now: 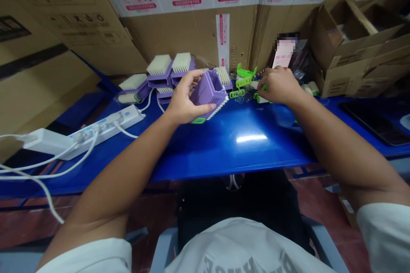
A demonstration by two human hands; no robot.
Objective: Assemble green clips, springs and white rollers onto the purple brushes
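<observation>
My left hand (184, 100) is wrapped round a purple plastic brush housing (208, 89), tilted so that its hollow side faces up and right. White bristles show along its lower edge, and a green tab pokes out below my thumb. Over on the right, my right hand (280, 85) reaches into a small pile of green plastic clips (244, 82), its fingers pinched together. A bit of green shows at those fingertips, but what they hold is mostly hidden. Metal springs (233, 57) lie behind and among the clips.
Several purple brushes with white bristles (159, 65) stand along the back left. A white power strip (105, 130) with cables lies on the blue table (221, 149). A phone showing a timer (284, 53) leans at the back, beside cardboard boxes (349, 47). A dark tablet-like slab (374, 121) rests at right.
</observation>
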